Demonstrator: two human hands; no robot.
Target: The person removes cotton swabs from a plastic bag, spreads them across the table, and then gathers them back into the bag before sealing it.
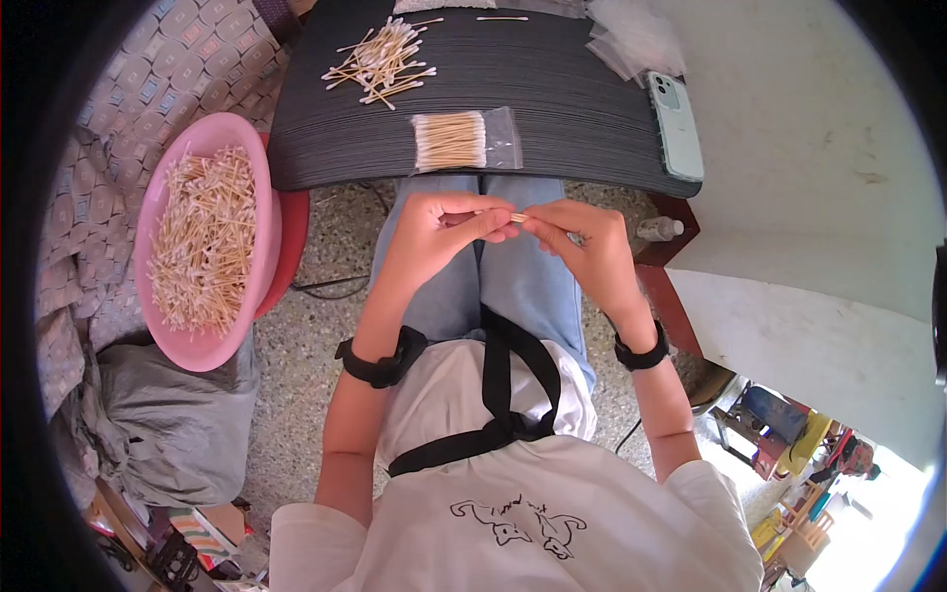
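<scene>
Above my lap, just short of the table's near edge, my left hand (pixel 459 229) and my right hand (pixel 582 242) meet. Between their fingertips they pinch a small bunch of cotton swabs (pixel 518 218), mostly hidden by the fingers. Beyond them on the dark table (pixel 562 118) lies a clear plastic bag (pixel 503 138) with a neat row of cotton swabs (pixel 450 141) in it. Farther back on the left is a loose pile of cotton swabs (pixel 383 61). One single swab (pixel 503 18) rests at the far side.
To my left, a pink basin (pixel 261 187) full of swabs stands on a red support (pixel 288 247). A phone (pixel 676 128) lies at the table's right edge beside clear empty bags (pixel 636 39). A plastic bottle (pixel 659 229) is below the table's right corner, near the wall (pixel 799 178).
</scene>
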